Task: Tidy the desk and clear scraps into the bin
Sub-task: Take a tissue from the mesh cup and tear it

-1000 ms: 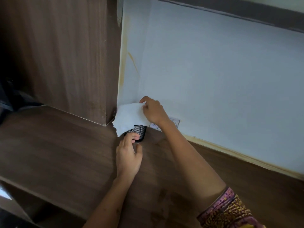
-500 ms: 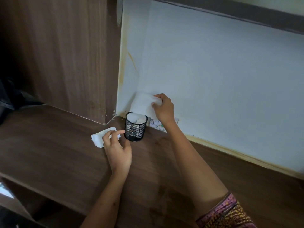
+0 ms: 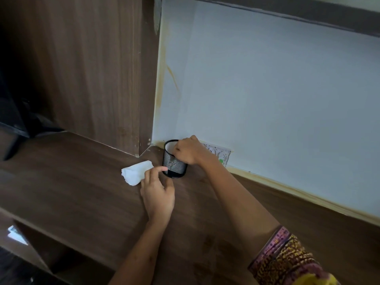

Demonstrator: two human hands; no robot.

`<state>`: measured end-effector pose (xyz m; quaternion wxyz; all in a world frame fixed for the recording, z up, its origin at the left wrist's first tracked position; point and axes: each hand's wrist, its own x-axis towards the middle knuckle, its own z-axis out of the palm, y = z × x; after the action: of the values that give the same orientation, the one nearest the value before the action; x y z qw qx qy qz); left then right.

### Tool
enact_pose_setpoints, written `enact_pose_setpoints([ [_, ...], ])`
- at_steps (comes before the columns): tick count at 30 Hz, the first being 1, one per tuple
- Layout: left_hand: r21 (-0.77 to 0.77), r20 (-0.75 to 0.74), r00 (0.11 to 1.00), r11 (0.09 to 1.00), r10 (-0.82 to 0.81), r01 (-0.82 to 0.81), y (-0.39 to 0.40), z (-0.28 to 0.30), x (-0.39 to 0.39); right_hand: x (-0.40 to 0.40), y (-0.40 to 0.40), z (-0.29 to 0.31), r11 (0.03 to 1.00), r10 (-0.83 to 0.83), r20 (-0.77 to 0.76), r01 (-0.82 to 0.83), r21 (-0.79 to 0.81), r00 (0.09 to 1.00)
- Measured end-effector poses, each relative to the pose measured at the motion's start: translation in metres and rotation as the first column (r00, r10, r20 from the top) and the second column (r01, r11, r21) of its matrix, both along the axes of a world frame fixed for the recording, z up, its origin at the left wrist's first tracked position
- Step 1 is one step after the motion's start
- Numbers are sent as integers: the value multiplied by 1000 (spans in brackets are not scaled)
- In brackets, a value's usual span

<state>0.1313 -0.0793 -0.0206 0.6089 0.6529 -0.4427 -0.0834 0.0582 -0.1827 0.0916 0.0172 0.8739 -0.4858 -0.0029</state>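
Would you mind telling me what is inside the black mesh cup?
White tissue shows inside the black mesh cup near its rim. The right hand covers part of the opening, so anything deeper is hidden.

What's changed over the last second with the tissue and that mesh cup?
The right hand brought its tissue down into the black mesh cup and now sits at the rim. The left hand drew a crumpled tissue out leftward onto the desk. The cup stayed put by the wall.
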Motion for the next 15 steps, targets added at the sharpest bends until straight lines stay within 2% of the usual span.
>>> enact_pose_setpoints([
  [3,8,4,1000,1000,-9,9,1,0,-2,2,-2,2,999,7,21,-8,48,1000],
  [4,3,-13,1000,1000,5,-5,1,1,-1,2,-2,3,1000,24,39,-24,0,999],
  [6,-38,-68,995,996,72,-75,3,5,2,2,-2,-1,975,107,125,-79,-209,986],
  [8,-87,-172,969,978,175,-192,6,11,5,3,2,-10,897,276,214,-171,-408,937],
  [10,-77,-304,916,951,263,-298,11,17,8,9,6,-24,799,486,174,-355,-485,856],
  [12,-51,-388,872,938,297,-342,14,21,10,18,12,-38,742,588,43,-518,-425,808],
  [15,-35,-417,861,942,290,-334,14,22,11,29,16,-59,797,559,-68,-558,-233,826],
])
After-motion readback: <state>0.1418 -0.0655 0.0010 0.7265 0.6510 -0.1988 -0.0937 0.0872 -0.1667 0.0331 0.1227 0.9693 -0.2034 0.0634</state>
